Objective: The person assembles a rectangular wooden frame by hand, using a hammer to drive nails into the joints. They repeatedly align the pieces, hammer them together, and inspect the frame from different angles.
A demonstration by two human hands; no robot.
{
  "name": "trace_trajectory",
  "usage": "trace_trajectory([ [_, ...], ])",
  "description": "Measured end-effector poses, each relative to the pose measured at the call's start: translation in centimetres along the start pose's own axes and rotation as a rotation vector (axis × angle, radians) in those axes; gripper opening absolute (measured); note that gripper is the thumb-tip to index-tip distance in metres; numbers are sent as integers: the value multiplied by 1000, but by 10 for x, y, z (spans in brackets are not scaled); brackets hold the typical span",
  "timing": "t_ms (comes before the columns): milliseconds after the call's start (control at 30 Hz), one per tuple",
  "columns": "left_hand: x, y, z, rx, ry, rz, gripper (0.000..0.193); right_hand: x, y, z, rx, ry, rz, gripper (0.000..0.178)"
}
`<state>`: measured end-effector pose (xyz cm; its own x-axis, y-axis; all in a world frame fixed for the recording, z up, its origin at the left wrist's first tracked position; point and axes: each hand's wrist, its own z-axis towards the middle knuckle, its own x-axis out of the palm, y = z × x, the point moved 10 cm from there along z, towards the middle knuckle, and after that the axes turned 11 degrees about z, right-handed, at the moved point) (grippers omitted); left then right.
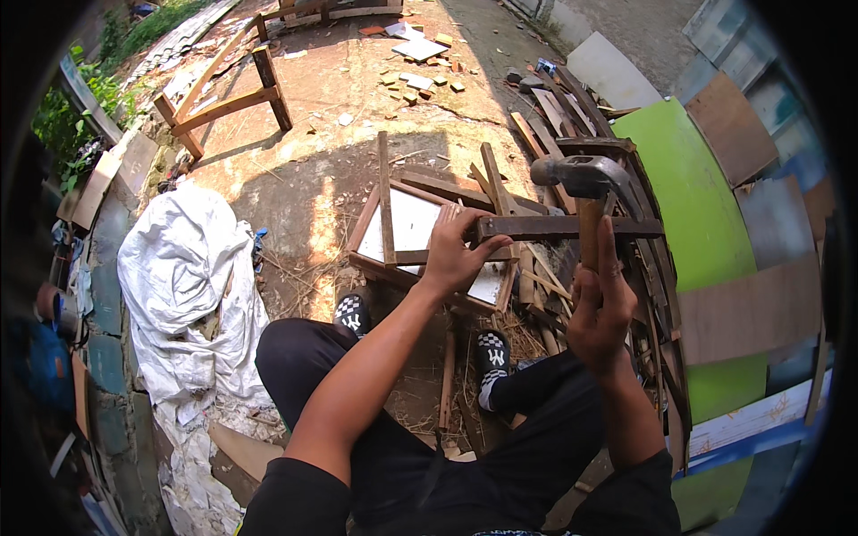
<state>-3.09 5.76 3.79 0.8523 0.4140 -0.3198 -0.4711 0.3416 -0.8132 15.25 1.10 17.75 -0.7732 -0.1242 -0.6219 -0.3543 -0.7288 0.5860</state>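
Hammer (583,177) up in my right hand (603,311), wooden bar (547,228) in my left hand (453,250)!
My left's grasping the bar's left end, and it runs right, behind the handle (589,234) my right clasps; whether handle and bar touch, I can't tell.

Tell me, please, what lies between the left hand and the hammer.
In the head view, a dark bar lies there, running from the left hand past the hammer, which shows in front of it.

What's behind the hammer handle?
The dark wooden beam crosses behind the hammer handle, showing on both sides; scrap wood lies beyond. The stretch directly behind the handle is covered.
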Motion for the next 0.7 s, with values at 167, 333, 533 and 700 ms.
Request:
trace_trajectory([
  [167,-5,3,6,-3,-59,-59,45,15,0,8,49,200,-60,66],
  [333,-3,3,1,-2,-68,-42,45,-10,8,-2,-117,-148,-21,63],
  [533,-4,1,-2,-5,-75,-135,44,5,6,11,20,123,-10,66],
  [700,-1,-2,-1,-7,-30,-19,45,2,-2,3,28,34,-27,66],
])
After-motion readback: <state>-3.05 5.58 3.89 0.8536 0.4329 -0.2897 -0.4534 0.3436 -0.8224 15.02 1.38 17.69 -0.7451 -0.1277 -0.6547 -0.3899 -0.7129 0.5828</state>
